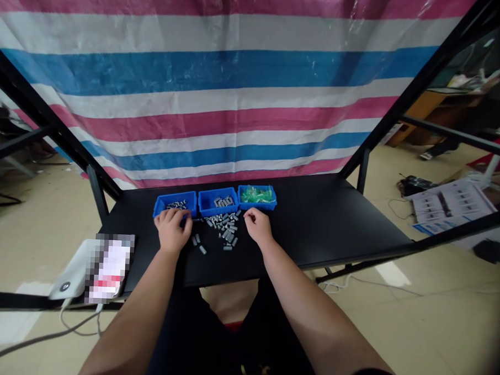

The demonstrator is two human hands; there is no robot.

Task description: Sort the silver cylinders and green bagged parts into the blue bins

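My left hand (172, 229) is at the front wall of the left blue bin (158, 205), which contains small metal parts (178, 205). Its thumb is apart from the fingers, and nothing shows in it. My right hand (257, 225) is just right of a loose pile of small silvery metal cylinders (228, 234), below the green-filled bin. Its fingers are curled together; whatever they may hold is hidden. The middle blue bin (206, 212) holds more metal cylinders (223, 201). Green plastic pieces or bags (257, 195) fill the right blue bin (255, 206).
The black table (314, 223) sits inside a black metal frame (365, 154). Behind it hangs a striped sheet (238, 71). At the left edge lie a white power bank (74, 268) and a blurred-out phone (112, 267) with cables. A few cylinders (203, 250) lie apart from the pile.
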